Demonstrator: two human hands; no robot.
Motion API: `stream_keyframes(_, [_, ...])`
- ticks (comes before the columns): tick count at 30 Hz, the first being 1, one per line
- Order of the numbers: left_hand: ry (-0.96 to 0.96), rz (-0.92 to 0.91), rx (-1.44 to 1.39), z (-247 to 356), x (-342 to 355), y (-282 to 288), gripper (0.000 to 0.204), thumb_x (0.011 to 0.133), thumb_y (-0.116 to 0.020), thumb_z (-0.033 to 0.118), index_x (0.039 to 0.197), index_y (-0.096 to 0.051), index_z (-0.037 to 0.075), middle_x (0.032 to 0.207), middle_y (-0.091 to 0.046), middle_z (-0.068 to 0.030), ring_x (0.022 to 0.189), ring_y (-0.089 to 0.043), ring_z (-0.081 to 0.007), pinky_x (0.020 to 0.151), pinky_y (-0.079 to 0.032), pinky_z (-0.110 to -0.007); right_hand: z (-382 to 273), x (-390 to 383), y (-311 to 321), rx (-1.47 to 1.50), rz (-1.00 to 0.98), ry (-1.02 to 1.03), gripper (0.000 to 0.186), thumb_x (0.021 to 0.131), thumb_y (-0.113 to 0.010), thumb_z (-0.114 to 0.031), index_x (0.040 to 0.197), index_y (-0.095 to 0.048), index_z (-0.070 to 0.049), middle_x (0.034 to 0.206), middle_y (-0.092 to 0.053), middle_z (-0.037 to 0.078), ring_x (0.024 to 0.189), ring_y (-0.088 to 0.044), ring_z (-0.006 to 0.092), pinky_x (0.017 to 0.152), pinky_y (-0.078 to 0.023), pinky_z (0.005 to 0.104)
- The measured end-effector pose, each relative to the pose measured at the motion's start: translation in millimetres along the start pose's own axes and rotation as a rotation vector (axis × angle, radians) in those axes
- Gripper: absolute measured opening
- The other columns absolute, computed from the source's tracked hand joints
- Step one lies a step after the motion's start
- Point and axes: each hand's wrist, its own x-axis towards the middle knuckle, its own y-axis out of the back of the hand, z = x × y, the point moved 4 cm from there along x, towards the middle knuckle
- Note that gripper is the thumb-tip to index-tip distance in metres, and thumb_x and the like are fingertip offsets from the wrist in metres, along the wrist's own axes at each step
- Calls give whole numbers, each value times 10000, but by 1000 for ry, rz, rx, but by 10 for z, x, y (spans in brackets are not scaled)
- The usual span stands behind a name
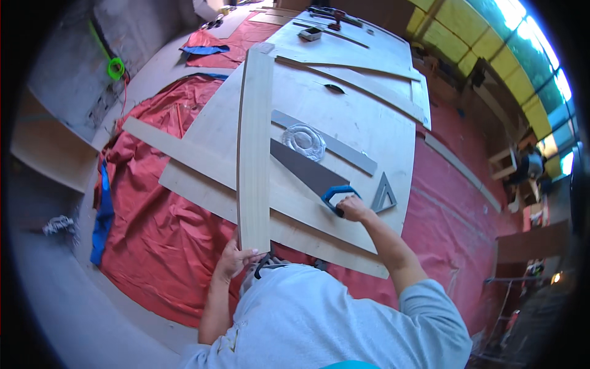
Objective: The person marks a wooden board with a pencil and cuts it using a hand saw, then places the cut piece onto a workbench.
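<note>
Red sheet (pixel 163 264) spreads around the desk (pixel 384 138). Fingers of the right hand (pixel 353 208) clasp the handle of a saw (pixel 307 173) over the desk; fingers of the left hand (pixel 232 261) hold the near end of a long board (pixel 255 144), left of the saw.

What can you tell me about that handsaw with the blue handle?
The handsaw has a flat, dark grey, metal-looking blade, narrowing away from its blue-and-black looped handle. The right hand has its fingers closed around the handle. The blade slants away to the left over a large pale wooden sheet; its far end is hidden by a long pale wooden board. Its teeth aren't discernible, nor whether it touches either one.
</note>
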Motion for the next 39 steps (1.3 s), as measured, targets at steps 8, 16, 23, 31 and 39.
stream_keyframes(8, [33,59,250,-299,236,-410,853,931,-616,-164,1670,-352,170,1535,-537,-158,1384,-608,-380,1111,-597,-551,147,-158,142,1000,437,-379,327,1005,-764,-314,1272,-760,-125,1291,-730,144,1206,-702,285,948,-602,444])
stream_keyframes(16, [-71,-180,1103,-279,698,-707,731,993,-569,-138,1675,-458,99,1597,-566,-129,1471,-541,-214,1196,-408,-303,-230,-2033,925,2357,1573,-32,1055,1016,-629,-712,1727,-161,-90,1614,-474,179,1458,-527,346,1154,-495,644])
stream_keyframes(23, [-416,-604,1954,-511,1362,-784,744,969,-564,-137,1590,-596,271,1663,-480,-241,1550,-443,-440,1268,-373,-484,6,-3066,-540,2180,1905,-1028,664,1008,-788,-249,1540,-455,-34,1299,-667,132,1114,-692,259,892,-644,450])
stream_keyframes(31, [-454,-568,1954,-376,1677,-375,676,997,-628,-85,1578,-601,259,1664,-461,-263,1547,-442,-454,1270,-382,-493,-240,-3253,-1689,1344,1546,-1831,259,1017,-735,-152,1252,-721,-44,1118,-734,54,926,-730,177,757,-634,354])
stream_keyframes(39, [-237,-605,2330,-347,1869,-270,959,892,-866,202,1712,-375,281,1785,-260,-235,1639,-275,-452,1286,-317,-595,-330,-3335,-1298,658,1192,-1466,206,952,-710,-188,1140,-737,-106,1174,-719,101,1144,-700,331,964,-575,472])
